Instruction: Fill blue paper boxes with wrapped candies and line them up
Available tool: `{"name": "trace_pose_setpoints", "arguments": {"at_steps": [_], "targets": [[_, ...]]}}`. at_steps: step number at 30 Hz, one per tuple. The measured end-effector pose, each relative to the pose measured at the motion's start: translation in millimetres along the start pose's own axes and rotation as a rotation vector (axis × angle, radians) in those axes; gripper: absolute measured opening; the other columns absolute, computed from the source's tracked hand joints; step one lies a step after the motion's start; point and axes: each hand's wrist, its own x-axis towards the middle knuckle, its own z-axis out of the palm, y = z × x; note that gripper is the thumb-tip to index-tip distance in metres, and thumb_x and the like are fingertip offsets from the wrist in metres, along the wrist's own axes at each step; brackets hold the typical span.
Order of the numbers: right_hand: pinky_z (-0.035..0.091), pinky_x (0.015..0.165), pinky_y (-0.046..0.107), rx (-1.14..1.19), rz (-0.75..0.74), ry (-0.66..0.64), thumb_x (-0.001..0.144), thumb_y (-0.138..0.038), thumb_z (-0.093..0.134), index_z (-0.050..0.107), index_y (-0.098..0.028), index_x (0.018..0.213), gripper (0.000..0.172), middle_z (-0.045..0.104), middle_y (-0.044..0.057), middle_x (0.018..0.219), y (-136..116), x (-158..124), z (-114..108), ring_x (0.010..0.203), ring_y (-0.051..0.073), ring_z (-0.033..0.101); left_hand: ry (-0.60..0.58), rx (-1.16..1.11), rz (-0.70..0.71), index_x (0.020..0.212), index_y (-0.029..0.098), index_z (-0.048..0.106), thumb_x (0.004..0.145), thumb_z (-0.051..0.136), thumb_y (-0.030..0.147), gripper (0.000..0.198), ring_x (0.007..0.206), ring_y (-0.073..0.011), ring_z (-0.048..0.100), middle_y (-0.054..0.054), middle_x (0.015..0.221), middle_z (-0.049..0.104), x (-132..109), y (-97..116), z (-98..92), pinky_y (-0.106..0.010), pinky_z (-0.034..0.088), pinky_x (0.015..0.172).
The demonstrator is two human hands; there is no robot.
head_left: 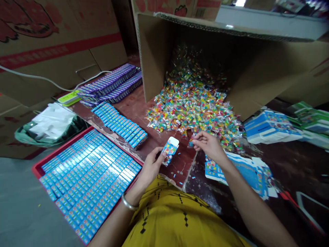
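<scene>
Your left hand (153,163) grips a blue carton (169,151) lightly; your right hand (207,146) pinches a packet (190,141): best keep the flap (174,141) clear.

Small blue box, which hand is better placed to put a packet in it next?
Probably your right hand: it pinches a small packet by the loose pile, while your left hand is taken up holding the small blue box.

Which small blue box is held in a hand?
The box in the left hand, its white flap raised; no hand holds the boxes in the red tray or the row beside it.
</scene>
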Motion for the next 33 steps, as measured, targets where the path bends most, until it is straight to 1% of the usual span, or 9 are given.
{"name": "trace_pose_setpoints", "arguments": {"at_steps": [2,4,7,10,15,19,23,28,33], "targets": [[0.056,0.057,0.028,0.152,-0.028,0.031,0.079,-0.041,0.069,0.057,-0.02,0.085,0.025,0.065,0.0,0.069,-19.5,-5.9,1.9,0.062,0.017,0.067,-0.041,0.005,0.002,0.107,0.016,0.064,0.089,0.056,0.041,0.032,0.084,-0.0176,0.06,-0.005,0.096,0.068,-1.9,0.1,5.3,-0.026,0.047,0.076],[0.056,0.055,0.028,0.168,-0.06,0.053,0.078,-0.042,0.071,0.059,-0.02,0.084,0.026,0.066,0.001,0.068,-37.2,-9.9,7.4,0.061,0.016,0.067,-0.08,-0.002,-0.001,0.106,0.016,0.063,0.088,0.058,0.04,0.03,0.083,-0.0179,0.062,-0.005,0.096,0.069,-4.0,1.8,11.2,-0.027,0.048,0.076],[0.055,0.054,0.028,0.092,-0.096,0.07,0.079,-0.043,0.07,0.06,-0.02,0.085,0.025,0.067,0.002,0.072,-52.0,-12.0,19.9,0.061,0.016,0.066,-0.117,-0.043,-0.001,0.104,0.016,0.062,0.087,0.06,0.038,0.028,0.082,-0.0177,0.063,-0.006,0.096,0.069,-6.9,7.1,18.3,-0.027,0.049,0.075],[0.053,0.058,0.029,-0.066,-0.16,0.08,0.084,-0.04,0.065,0.062,-0.021,0.086,0.019,0.068,0.003,0.077,-54.0,-12.4,29.8,0.065,0.017,0.065,-0.135,-0.084,0.019,0.103,0.016,0.06,0.088,0.06,0.036,0.025,0.083,-0.0178,0.064,-0.006,0.097,0.068,-8.7,13.3,21.4,-0.027,0.049,0.074],[0.049,0.083,0.036,-0.435,-0.362,-0.007,0.089,-0.034,0.06,0.069,-0.024,0.079,0.016,0.065,0.006,0.099,-56.1,-15.1,28.8,0.093,0.021,0.062,-0.108,-0.128,0.044,0.102,0.016,0.057,0.088,0.06,0.031,0.02,0.086,-0.0172,0.064,-0.007,0.099,0.066,-9.3,18.1,23.0,-0.028,0.05,0.078],[0.042,0.098,0.041,-0.487,-0.455,-0.155,0.094,-0.032,0.053,0.074,-0.026,0.089,0.022,0.059,0.006,0.122,-62.0,-15.9,23.5,0.115,0.024,0.054,-0.06,-0.191,0.08,0.113,0.02,0.05,0.087,0.061,0.025,0.029,0.091,-0.0168,0.063,-0.005,0.103,0.064,-12.6,18.6,28.2,-0.029,0.051,0.082],[0.046,0.094,0.04,-0.401,-0.42,-0.277,0.096,-0.036,0.048,0.073,-0.025,0.091,0.028,0.062,0.006,0.118,-62.4,-15.7,25.0,0.106,0.022,0.059,-0.001,-0.19,0.104,0.131,0.025,0.042,0.084,0.064,0.023,0.052,0.097,-0.0175,0.061,-0.005,0.109,0.06,-18.1,21.5,30.1,-0.029,0.052,0.083],[0.056,0.075,0.033,-0.006,-0.212,-0.089,0.088,-0.038,0.062,0.066,-0.025,0.104,0.021,0.069,0.004,0.099,-49.7,-24.2,33.9,0.086,0.019,0.066,-0.008,-0.199,0.118,0.129,0.025,0.048,0.085,0.064,0.026,0.047,0.09,-0.0171,0.063,-0.005,0.107,0.062,-17.2,29.8,21.6,-0.029,0.052,0.079],[0.056,0.08,0.034,0.243,-0.086,-0.074,0.08,-0.035,0.071,0.065,-0.026,0.11,0.032,0.071,0.003,0.098,-29.8,-37.8,49.2,0.086,0.019,0.068,-0.092,-0.352,0.078,0.121,0.024,0.049,0.083,0.068,0.026,0.043,0.09,-0.0164,0.063,-0.005,0.106,0.064,-13.1,28.2,20.2,-0.027,0.051,0.079]]}}
